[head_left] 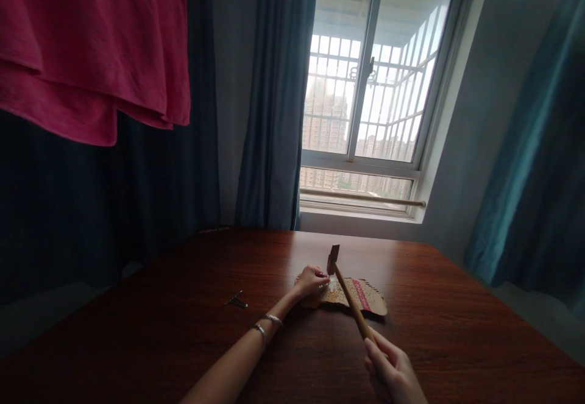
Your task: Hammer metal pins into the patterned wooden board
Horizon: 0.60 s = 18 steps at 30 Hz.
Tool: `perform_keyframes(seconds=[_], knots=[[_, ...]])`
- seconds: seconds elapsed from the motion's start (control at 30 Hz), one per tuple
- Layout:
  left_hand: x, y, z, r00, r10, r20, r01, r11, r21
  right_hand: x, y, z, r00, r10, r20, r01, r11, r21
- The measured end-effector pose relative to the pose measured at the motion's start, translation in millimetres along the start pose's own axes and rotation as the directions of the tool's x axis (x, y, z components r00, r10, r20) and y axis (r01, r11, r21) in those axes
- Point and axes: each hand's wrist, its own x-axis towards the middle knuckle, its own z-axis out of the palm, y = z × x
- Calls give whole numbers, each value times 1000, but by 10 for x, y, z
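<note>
My right hand (388, 364) is wrapped round the wooden handle of a hammer (351, 297). The hammer slants away from me, its head (333, 259) raised just above the fingertips of my left hand. Thumb and fingers of my left hand (312, 279) are pinched on what looks like a thin nail, mostly hidden and very small. Under that hand lies a torn piece of cardboard (377, 302) with a pink printed strip and many small holes or dots. Several thin dark nails (236, 300) rest on the wood to the left of my left forearm.
The brown wooden table (183, 337) reaches back to the wall below a barred window (365, 87). A pink cloth (95, 50) hangs at upper left. Blue curtains (278, 99) hang beside the window, and another curtain (525, 166) is at right.
</note>
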Motion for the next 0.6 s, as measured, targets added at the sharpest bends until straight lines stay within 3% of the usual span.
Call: perform_keyframes(seconds=[0.6], knots=[[11, -19, 10, 997, -72, 0, 72, 997, -23, 0, -64, -21, 999, -2, 47, 0, 999, 36]])
